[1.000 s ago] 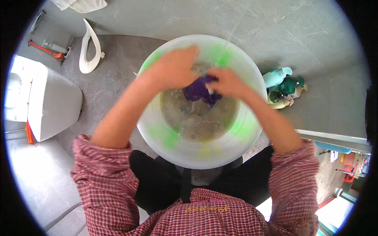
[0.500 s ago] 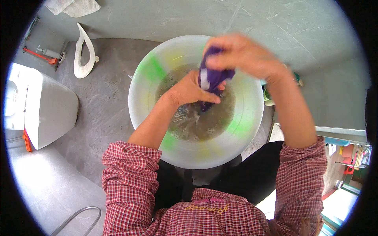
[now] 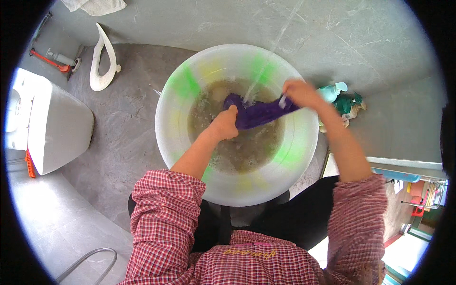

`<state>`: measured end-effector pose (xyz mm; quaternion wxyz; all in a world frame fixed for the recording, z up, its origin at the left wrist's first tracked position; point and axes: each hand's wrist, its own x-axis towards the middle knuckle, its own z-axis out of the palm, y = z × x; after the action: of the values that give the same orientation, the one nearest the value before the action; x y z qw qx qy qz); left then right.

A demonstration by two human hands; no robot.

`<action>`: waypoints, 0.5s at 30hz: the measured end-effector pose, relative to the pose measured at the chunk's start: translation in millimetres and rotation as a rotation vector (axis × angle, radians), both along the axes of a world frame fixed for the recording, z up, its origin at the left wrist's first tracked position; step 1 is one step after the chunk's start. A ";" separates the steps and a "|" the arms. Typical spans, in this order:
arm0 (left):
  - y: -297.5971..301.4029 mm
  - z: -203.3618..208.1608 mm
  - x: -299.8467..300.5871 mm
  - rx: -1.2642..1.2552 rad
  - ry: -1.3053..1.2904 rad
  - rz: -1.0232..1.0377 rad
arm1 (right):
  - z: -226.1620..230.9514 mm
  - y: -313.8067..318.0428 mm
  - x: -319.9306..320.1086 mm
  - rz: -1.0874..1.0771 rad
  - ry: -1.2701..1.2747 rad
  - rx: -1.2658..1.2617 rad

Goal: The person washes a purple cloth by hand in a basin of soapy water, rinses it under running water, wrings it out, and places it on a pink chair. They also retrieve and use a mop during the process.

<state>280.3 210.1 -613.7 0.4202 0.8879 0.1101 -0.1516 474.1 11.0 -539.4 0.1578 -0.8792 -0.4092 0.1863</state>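
A purple sock-like cloth is stretched slantwise over a wide whitish basin with green and yellow patches. My left hand closes on its left end, low over the cloudy water. Up at the basin's right rim, my right hand grips the other end, where a small white patch shows; this hand is slightly blurred. A thin stream of water falls from above onto the cloth's left part.
Pump bottles crowd the wall just right of the basin. A white toilet seat leans against the wall at far left, with a white toilet nearer. A metal hose curves at the lower left.
My right hand has swung right and down, drawing the cloth from a bunched upright hold into a stretched length. My left hand has turned and sits slightly lower. The pump bottles are now uncovered.
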 end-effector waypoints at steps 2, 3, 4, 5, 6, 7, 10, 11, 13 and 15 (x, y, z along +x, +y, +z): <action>-9.4 0.8 1.2 0.037 -0.052 -0.080 | -64.1 -0.9 -37.1 -0.072 0.170 -0.307; -12.4 8.2 3.5 0.010 -0.092 -0.086 | -84.0 3.1 -65.2 0.053 -0.181 -0.181; -14.9 19.6 5.4 -0.019 -0.128 -0.093 | -90.0 13.1 -77.3 0.157 -0.129 0.151; -13.7 34.7 11.9 -0.050 -0.045 -0.053 | -85.6 22.4 -87.1 0.214 -0.049 0.358; -9.8 52.8 14.6 -0.051 -0.118 -0.060 | -74.1 34.0 -97.3 0.200 0.041 0.474; -3.3 73.0 17.7 -0.053 -0.219 -0.060 | -54.1 44.2 -98.7 0.152 0.138 0.497; 30.2 125.8 20.7 -0.144 -0.255 -0.100 | 26.9 56.6 -89.4 0.064 0.236 0.337; 41.2 136.4 18.6 -0.179 -0.297 -0.100 | 53.1 54.6 -89.3 0.051 0.268 0.323; 49.0 138.8 14.4 -0.297 -0.278 -0.122 | 95.3 51.9 -89.7 0.116 0.282 0.511; 48.1 120.7 10.2 -0.430 -0.150 -0.170 | 110.9 54.4 -83.6 -0.148 0.563 0.612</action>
<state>290.5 258.2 -493.0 0.5922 0.7929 -0.0316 -0.1399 390.6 65.4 -428.6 0.5301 -0.7337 -0.3222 0.2772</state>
